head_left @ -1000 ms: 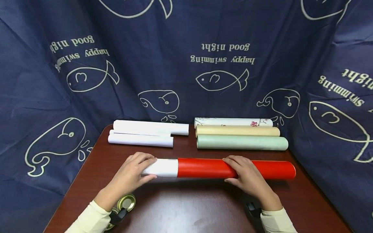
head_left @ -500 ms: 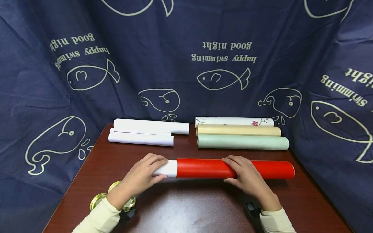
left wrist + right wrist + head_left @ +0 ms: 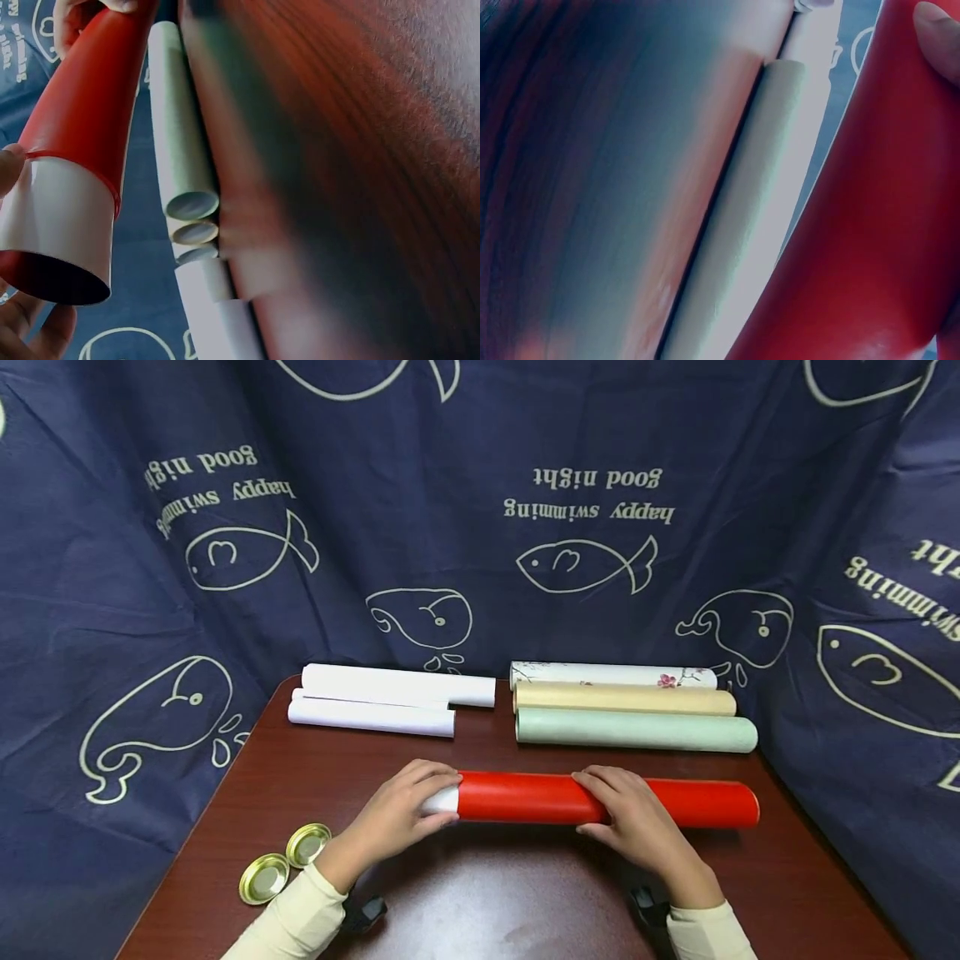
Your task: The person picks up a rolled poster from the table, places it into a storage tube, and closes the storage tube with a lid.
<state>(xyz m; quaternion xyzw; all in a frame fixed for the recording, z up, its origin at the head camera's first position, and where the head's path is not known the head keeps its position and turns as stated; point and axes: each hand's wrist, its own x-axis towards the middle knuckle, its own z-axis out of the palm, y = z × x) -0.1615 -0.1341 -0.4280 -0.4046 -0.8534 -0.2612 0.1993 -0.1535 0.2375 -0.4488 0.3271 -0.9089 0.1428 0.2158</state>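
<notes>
Cream sleeves (image 3: 288, 917) cover your forearms nearest the camera, with a black device (image 3: 365, 913) at each wrist. On the left side of the dark red-brown desk (image 3: 480, 893), one gold lid (image 3: 264, 878) sits just beside a second lid (image 3: 307, 845), both close to your left forearm.

A little farther in, a red roll (image 3: 517, 797) lies crosswise in front of you, with the hollow end of a white roll (image 3: 444, 800) sticking out of its left end. Your left hand (image 3: 401, 817) has its fingers curled round that white end, the tips at the red edge. Your right hand (image 3: 630, 818) grips the red roll from above near its middle, thumb on the near side.

Beyond your hands, on the right, a pale green roll (image 3: 637, 729) lies in front of a beige roll (image 3: 626, 698), with a floral roll (image 3: 615, 675) behind that. On the left, white paper rolls (image 3: 375, 717) lie close together. Farthest off hangs a navy curtain (image 3: 450, 510) printed with fish, whales and upside-down lettering.
</notes>
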